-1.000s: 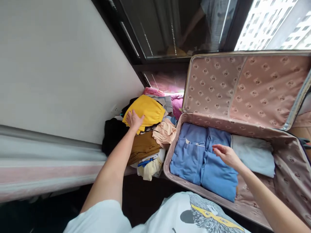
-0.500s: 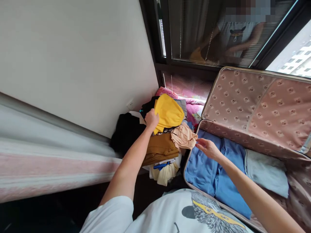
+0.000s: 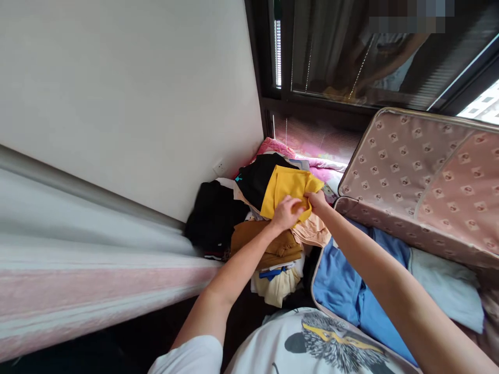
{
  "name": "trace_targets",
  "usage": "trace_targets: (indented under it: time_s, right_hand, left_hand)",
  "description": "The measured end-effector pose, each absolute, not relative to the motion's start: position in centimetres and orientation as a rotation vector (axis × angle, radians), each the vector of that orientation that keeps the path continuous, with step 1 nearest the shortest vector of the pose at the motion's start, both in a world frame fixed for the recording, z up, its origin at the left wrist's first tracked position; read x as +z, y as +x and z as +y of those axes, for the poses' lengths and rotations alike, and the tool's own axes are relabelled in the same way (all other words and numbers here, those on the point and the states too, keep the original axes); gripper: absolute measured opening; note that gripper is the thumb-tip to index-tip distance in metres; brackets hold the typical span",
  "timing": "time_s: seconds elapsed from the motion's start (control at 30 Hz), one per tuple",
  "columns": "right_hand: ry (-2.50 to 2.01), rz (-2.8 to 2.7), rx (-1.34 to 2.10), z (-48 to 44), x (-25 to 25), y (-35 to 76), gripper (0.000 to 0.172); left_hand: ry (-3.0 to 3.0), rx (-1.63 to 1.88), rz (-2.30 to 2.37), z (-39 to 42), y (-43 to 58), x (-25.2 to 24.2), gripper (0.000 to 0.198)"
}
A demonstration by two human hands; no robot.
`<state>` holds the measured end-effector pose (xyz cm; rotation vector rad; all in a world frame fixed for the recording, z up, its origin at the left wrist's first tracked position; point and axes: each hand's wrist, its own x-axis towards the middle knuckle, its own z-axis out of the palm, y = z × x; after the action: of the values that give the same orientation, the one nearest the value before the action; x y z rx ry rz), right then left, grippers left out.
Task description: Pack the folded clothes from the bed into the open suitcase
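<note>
A yellow garment [image 3: 286,182], partly folded over, lies spread across the top of a clothes pile. My right hand [image 3: 317,201] grips its right edge, fingers closed on the cloth. Over the front edge is my left hand [image 3: 287,212], its fingers curled at a fold of the same garment; the fingertips are partly hidden. Under and in front of it are a peach garment [image 3: 314,231] and folded brown clothing [image 3: 253,244]. A black garment [image 3: 255,176] sits just behind and to the left.
An open suitcase [image 3: 413,156] with patterned pink lining stands at the right, holding folded blue clothes [image 3: 339,280] and a pale grey-blue piece [image 3: 444,285]. More black clothing [image 3: 214,215] lies against the white wall [image 3: 136,93]. Pink bedding [image 3: 323,166] is by the window.
The yellow garment has been lowered and shifted right, uncovering the black garment behind. My right hand has left the peach garment and taken the yellow one's edge; my left hand has moved right.
</note>
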<state>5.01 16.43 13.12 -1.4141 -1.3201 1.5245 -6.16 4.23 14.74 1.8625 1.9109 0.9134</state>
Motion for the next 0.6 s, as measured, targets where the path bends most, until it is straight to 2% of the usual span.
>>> trace_targets:
  time_s: [0.13,0.2,0.27,0.3,0.37,0.43,0.5,0.6]
  right_hand:
    - [-1.262,-1.343,1.549,16.4,13.2,5.3,0.035]
    - [-1.196,-1.455,1.543,16.8,13.6,5.2,0.03]
    - [-1.11,-1.634,1.507,17.3,14.2,5.0,0.026]
    - [-1.07,-1.737,1.481,17.6,14.6,4.9,0.025]
    - [-1.046,-1.92,1.41,18.2,15.6,4.6,0.026]
    - [-1.108,-2.063,1.301,18.7,16.7,4.5,0.026]
    - [-1.209,-2.146,1.184,18.9,17.6,4.7,0.024]
    - [-1.253,-2.227,1.0,18.5,18.3,5.5,0.021]
  left_hand:
    - [1.43,0.89,2.477,5.7,-11.4,14.2,0.054]
    - [1.352,0.774,2.539,6.8,-12.6,14.2,0.068]
    - [1.337,0.663,2.519,7.9,-12.7,14.3,0.072]
    - [1.306,0.611,2.507,8.4,-12.5,14.4,0.067]
    - [1.224,0.566,2.45,9.2,-11.9,14.6,0.044]
    - [1.168,0.669,2.364,9.6,-11.5,14.9,0.021]
    - [1.144,0.871,2.28,9.6,-11.5,15.2,0.015]
    - [1.188,1.048,2.262,9.1,-11.8,16.1,0.019]
